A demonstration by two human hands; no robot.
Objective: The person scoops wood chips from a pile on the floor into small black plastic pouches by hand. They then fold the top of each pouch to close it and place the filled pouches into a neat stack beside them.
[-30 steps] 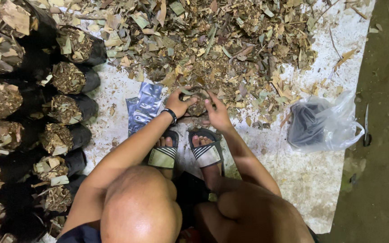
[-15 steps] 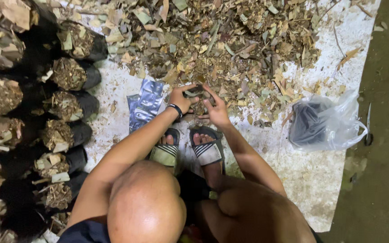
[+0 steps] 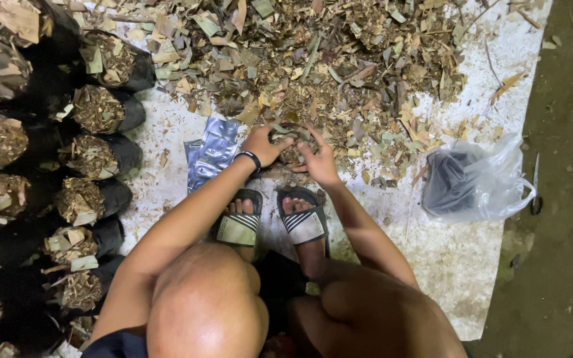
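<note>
I squat over a white sheet (image 3: 445, 258) strewn with a heap of dry leaves and wood chips (image 3: 326, 59). At the heap's near edge my left hand (image 3: 263, 144), a black band on its wrist, and my right hand (image 3: 318, 160) close from both sides on a small black bag (image 3: 291, 147) filled with the leaf mix. The bag is mostly hidden by my fingers and the litter. My feet in striped sandals (image 3: 240, 225) rest just below the hands.
Rows of filled black bags (image 3: 97, 156) stand packed along the left. A stack of flat shiny dark bags (image 3: 210, 156) lies beside my left wrist. A clear plastic bag with dark contents (image 3: 472, 179) sits on the right near the sheet's edge, next to bare ground (image 3: 565, 199).
Both hands stay at the same spot on the heap's edge, fingers shifting slightly around the small bag. The view has shifted a little.
</note>
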